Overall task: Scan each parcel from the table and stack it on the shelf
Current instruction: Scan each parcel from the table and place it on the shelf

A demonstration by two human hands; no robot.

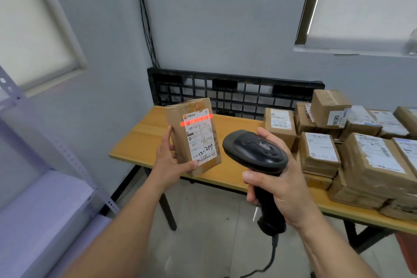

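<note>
**Red beam across the label**

The left hand (171, 162) grips a small brown parcel (194, 137) by its lower end, thumb on the front, and holds it upright in the air over the left end of the table (144, 133). The right hand (279, 178) is wrapped round the handle of a black scanner (255, 151), whose head faces the parcel. A red line (196, 120) falls across the barcode at the top of the label (199, 140). More parcels (361, 153) sit piled on the table's right side. A grey shelf (45, 198) stands to the left.
</note>
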